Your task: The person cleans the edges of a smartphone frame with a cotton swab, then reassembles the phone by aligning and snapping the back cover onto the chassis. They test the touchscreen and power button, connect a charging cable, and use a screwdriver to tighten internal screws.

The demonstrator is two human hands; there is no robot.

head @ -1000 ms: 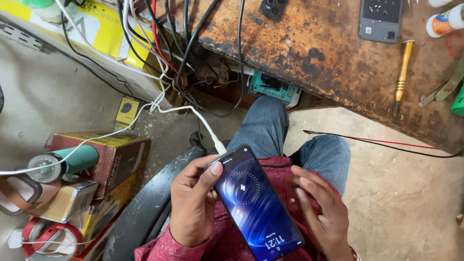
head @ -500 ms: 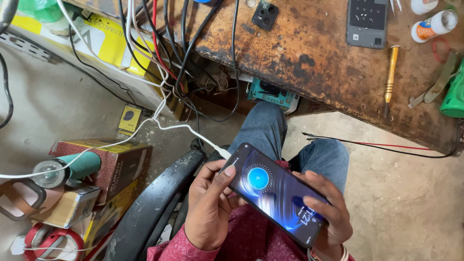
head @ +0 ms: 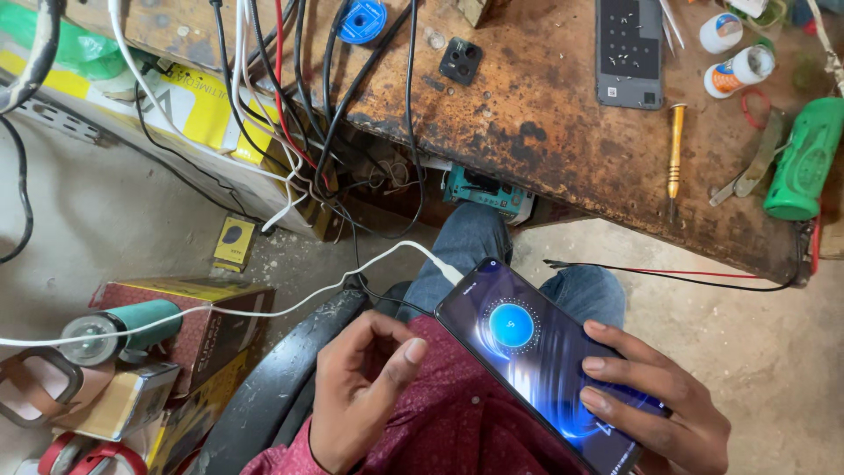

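- Head view, looking down at a seated person's lap, with a rusty brown work surface (head: 563, 149) above it.
- One smartphone (head: 536, 361), screen lit blue with a round glowing ring, lies tilted over the lap. One white charging cable (head: 264, 308) is plugged into its upper end and trails off to the left.
- One right hand (head: 655, 409) grasps the phone along its right edge, three fingers lying across the glass.
- One left hand (head: 360, 396) is released and holds nothing; its fingers curl loosely, thumb out, just beside the phone's left edge without touching it.
- On the surface: one grey phone back panel (head: 629, 53), one small black camera module (head: 461, 60), one blue round cap (head: 362, 21), one yellow-handled screwdriver (head: 674, 145), two small white bottles (head: 737, 48), one green cylinder (head: 804, 158).
- Many black, white and red wires (head: 299, 105) hang in a tangle off the surface's left edge.
- On the floor at left: one teal cylinder (head: 123, 327) lying on one dark red box (head: 207, 330).
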